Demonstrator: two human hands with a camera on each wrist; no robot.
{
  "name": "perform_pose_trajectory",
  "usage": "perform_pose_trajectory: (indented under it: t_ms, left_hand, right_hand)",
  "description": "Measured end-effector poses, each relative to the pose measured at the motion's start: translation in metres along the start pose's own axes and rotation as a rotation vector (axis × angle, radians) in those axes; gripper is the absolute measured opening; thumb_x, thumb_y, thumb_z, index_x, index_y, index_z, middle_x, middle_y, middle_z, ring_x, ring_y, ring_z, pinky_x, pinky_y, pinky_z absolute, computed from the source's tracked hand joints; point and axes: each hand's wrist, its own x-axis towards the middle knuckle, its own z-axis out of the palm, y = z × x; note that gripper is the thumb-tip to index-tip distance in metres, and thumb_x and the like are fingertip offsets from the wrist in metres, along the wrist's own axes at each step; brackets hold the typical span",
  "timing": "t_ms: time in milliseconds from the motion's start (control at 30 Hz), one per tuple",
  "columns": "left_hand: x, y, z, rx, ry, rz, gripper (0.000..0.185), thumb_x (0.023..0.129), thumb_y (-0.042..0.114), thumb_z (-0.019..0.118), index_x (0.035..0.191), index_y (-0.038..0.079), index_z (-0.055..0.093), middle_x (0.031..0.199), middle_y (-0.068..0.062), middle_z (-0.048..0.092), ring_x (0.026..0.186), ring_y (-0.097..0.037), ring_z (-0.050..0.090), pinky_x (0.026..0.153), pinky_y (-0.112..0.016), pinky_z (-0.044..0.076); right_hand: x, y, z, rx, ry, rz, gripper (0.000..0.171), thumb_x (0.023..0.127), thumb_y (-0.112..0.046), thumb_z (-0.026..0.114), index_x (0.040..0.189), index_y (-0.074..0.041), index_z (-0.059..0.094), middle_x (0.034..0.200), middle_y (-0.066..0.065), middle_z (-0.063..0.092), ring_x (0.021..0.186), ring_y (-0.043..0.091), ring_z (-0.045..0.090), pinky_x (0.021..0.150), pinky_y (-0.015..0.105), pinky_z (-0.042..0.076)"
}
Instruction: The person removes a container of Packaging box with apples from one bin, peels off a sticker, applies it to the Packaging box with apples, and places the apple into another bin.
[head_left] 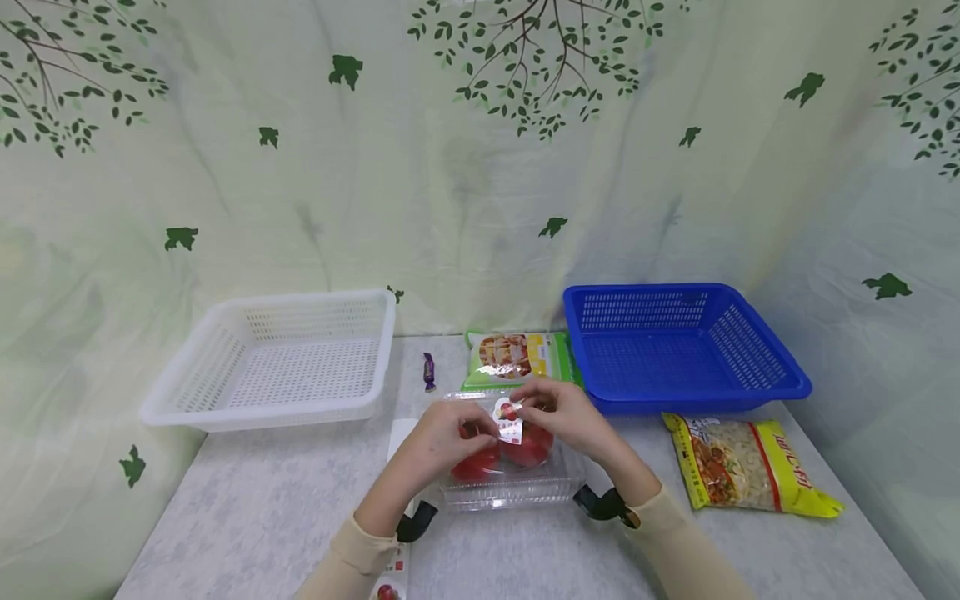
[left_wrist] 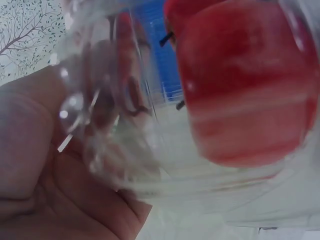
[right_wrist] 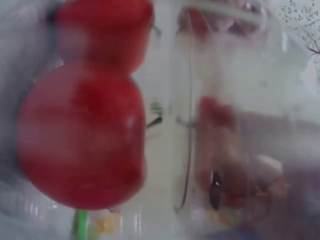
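Observation:
A clear plastic clamshell box (head_left: 517,487) with red tomatoes (head_left: 525,450) inside lies on the grey table, in the middle near me. Both hands are on its lid. My left hand (head_left: 442,442) grips the box's left side, fingers curled on the lid near a white and red label (head_left: 508,423). My right hand (head_left: 562,417) holds the top right of the lid, fingers curled over it. In the left wrist view a red tomato (left_wrist: 245,85) shows through the clear plastic by my palm (left_wrist: 45,170). The right wrist view shows a blurred tomato (right_wrist: 85,135) behind plastic.
A white basket (head_left: 285,358) stands at the back left, a blue basket (head_left: 675,346) at the back right. A green snack bag (head_left: 517,358) lies behind the box, a purple candy (head_left: 429,371) beside it. A yellow bag (head_left: 750,462) lies to the right.

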Motion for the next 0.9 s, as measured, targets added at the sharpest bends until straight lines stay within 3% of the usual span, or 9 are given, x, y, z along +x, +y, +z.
perform_pose_trajectory:
  t_ms: [333, 900]
  left_hand:
    - [0.002, -0.002, 0.005, 0.124, -0.028, 0.049, 0.009, 0.089, 0.007, 0.083, 0.088, 0.016, 0.081, 0.083, 0.008, 0.075, 0.074, -0.004, 0.061, 0.068, -0.020, 0.052]
    - [0.002, 0.000, 0.010, 0.191, 0.000, 0.049, 0.012, 0.089, 0.009, 0.083, 0.088, 0.020, 0.081, 0.083, 0.010, 0.075, 0.074, -0.002, 0.061, 0.070, -0.021, 0.052]
  right_hand:
    - [0.001, -0.001, 0.010, -0.229, 0.064, -0.059, 0.019, 0.094, -0.011, 0.078, 0.112, -0.009, 0.079, 0.091, 0.002, 0.079, 0.083, 0.009, 0.070, 0.074, 0.022, 0.057]
    - [0.000, -0.006, 0.017, -0.374, 0.078, -0.081, 0.009, 0.095, -0.010, 0.078, 0.103, -0.013, 0.080, 0.093, -0.001, 0.077, 0.081, 0.008, 0.063, 0.073, 0.021, 0.055]
